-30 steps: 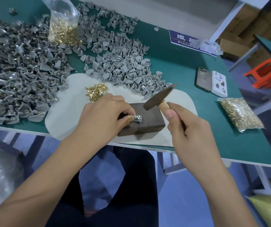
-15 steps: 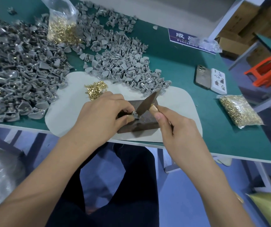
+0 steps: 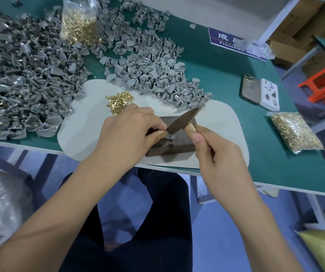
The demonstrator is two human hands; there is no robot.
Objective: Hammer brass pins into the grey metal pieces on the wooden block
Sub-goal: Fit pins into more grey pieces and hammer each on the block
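Centre of frame, nearest: left hand (image 3: 130, 132) pinches a single grey metal piece (image 3: 169, 136) against the top of the wooden block (image 3: 174, 143), thumb and forefinger closed on it. Right hand (image 3: 214, 152) is wrapped round the wooden handle of a small hammer (image 3: 183, 120); its head is down at the piece, at or very near contact. The pin itself is hidden under the hammer head, so how far it is seated cannot be told.

Block sits on a pale mat (image 3: 83, 122) at the table's near edge. Just beyond the left hand, a small loose heap of brass pins (image 3: 119, 102) lies on the mat.

Judgement: one piece in work, batch far from finished. A light grey pile (image 3: 153, 73), upper centre, probably awaits pins. The larger pile (image 3: 20, 81), left of frame, shows brass glints here and there, probably done pieces.

Farther out: a bag of pins (image 3: 79, 22) at upper left, another bag (image 3: 293, 132) at right, both well stocked.
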